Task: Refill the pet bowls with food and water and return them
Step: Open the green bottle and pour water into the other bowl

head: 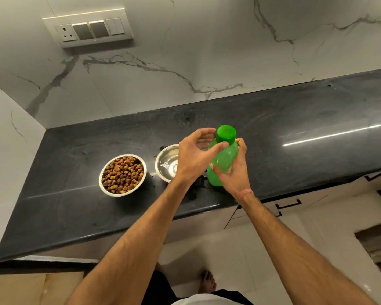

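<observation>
A steel bowl (122, 175) full of brown kibble stands on the black counter (75, 208). To its right a second steel bowl (166, 164) holds clear water and is partly hidden behind my left wrist. A green plastic bottle (223, 159) with a green cap (226, 134) stands upright just right of the water bowl. My right hand (233, 172) grips the bottle's body from the near side. My left hand (196, 155) hovers beside the cap with its fingers spread; the fingertips and thumb are close to the cap and neck.
Wet patches lie on the counter around the bottle's base (198, 183). A marble wall with a switch panel (88, 29) rises behind. Cabinet fronts with black handles (288, 203) sit below the counter at right. My bare foot (207, 282) is on the white floor.
</observation>
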`<state>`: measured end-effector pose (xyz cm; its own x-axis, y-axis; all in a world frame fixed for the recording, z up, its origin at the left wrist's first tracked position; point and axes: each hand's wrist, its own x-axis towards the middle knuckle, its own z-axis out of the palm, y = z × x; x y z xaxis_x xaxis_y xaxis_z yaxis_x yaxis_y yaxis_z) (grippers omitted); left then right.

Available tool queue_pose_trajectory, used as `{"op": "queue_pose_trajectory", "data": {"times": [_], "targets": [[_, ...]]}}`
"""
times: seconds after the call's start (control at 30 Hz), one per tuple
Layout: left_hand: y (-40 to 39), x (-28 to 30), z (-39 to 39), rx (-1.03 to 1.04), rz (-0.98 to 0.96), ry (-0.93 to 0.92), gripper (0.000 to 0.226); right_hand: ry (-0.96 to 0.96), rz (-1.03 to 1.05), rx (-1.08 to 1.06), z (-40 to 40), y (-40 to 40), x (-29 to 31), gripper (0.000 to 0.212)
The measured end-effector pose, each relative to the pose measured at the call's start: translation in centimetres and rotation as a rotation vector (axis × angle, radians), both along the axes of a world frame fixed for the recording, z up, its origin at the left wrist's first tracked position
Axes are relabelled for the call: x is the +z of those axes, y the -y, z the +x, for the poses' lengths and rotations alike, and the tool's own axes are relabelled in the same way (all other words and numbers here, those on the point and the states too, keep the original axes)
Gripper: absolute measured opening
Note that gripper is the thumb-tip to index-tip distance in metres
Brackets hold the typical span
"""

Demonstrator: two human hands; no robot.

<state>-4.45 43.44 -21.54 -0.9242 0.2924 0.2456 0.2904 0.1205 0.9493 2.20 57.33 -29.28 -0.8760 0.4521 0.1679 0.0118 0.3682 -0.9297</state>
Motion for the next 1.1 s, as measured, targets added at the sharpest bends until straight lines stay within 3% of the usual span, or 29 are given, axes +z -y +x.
{"op": "queue_pose_trajectory", "data": {"times": [0.07, 0.1, 0.17, 0.2, 0.3, 0.37, 0.43, 0.5, 0.6, 0.73, 0.8, 0.97, 1.1], "targets": [[-0.6, 0.0, 0.9, 0.01, -0.05, -0.07, 0.042, -0.003, 0.071, -0.053, 0.2, 0.4, 0.1, 0.094], [-1.3, 0.1, 1.3, 0.024, -0.081, -0.091, 0.043, -0.015, 0.232, -0.066, 0.4, 0.7, 0.3, 0.083], [-2.9, 0.4, 2.2, 0.051, -0.152, -0.08, 0.048, -0.063, 0.231, 0.009, 0.4, 1.4, 0.8, 0.05], [-3.7, 0.6, 2.4, 0.068, -0.186, -0.059, 0.051, -0.055, 0.159, 0.032, 0.7, 1.5, 1.5, 0.048], [-5.2, 1.4, 2.0, 0.101, -0.261, -0.015, 0.062, -0.028, 0.104, 0.045, 0.4, 1.0, 1.5, 0.06], [-5.3, 1.5, 1.0, 0.13, -0.316, -0.07, 0.057, 0.037, 0.258, 0.035, 0.7, 0.6, 1.1, 0.07], [-4.6, 1.6, 0.1, 0.138, -0.418, -0.171, 0.061, 0.091, 0.18, 0.008, 0.5, 0.3, 0.3, 0.094], [-3.5, 1.9, -0.7, 0.1, -0.462, -0.226, 0.075, 0.085, 0.089, 0.024, 0.6, 0.2, 0.3, 0.106], [-1.4, 2.4, -1.1, 0.053, -0.358, -0.191, 0.092, 0.019, 0.009, 0.07, 0.1, -0.2, 0.2, 0.107], [-0.1, 1.9, 0.1, 0.019, -0.218, -0.155, 0.074, 0.001, -0.035, 0.051, 0.1, 0.1, -0.1, 0.106], [-0.6, 1.7, 1.1, -0.035, -0.21, -0.192, 0.065, -0.008, -0.049, 0.039, 0.0, 0.5, -0.5, 0.099], [-3.2, 1.6, 1.8, -0.122, -0.304, -0.218, 0.073, 0.031, -0.063, 0.069, -0.1, 0.3, 0.2, 0.074], [-1.3, 1.6, -0.7, -0.207, -0.148, 0.008, 0.08, 0.013, -0.026, 0.069, 0.2, -0.3, 0.4, 0.101]]}}
